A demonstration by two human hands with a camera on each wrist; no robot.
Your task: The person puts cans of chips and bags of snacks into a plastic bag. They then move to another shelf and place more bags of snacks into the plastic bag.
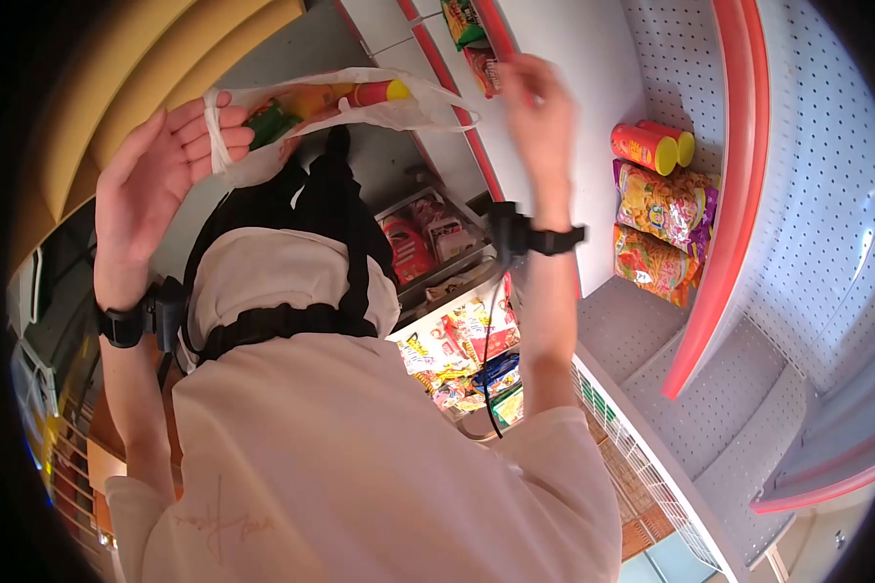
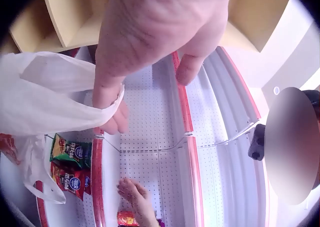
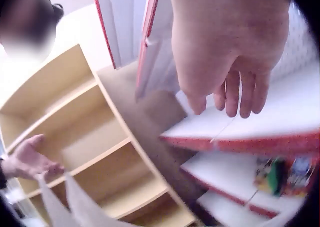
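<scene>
A white plastic bag [image 1: 436, 109] hangs from my left hand [image 1: 164, 173], its handle looped across the extended fingers with the palm turned up. Through the thin plastic show a red tube with a yellow lid [image 1: 374, 93] and a green packet [image 1: 272, 123]. My right hand [image 1: 539, 117], blurred in the head view, is raised in front of the shelves. In the right wrist view its fingers [image 3: 245, 94] extend downward and hold nothing. Close by on a shelf lie a green snack packet [image 2: 71, 152] and a red snack packet [image 2: 70, 179].
Red-edged white shelves [image 1: 724, 194] stand at the right, holding two red tubes [image 1: 641, 148] and snack bags [image 1: 663, 202]. Lower down lie several colourful packets [image 1: 457, 350] and a metal tray [image 1: 457, 277]. Wooden shelving [image 3: 95, 122] stands on the other side.
</scene>
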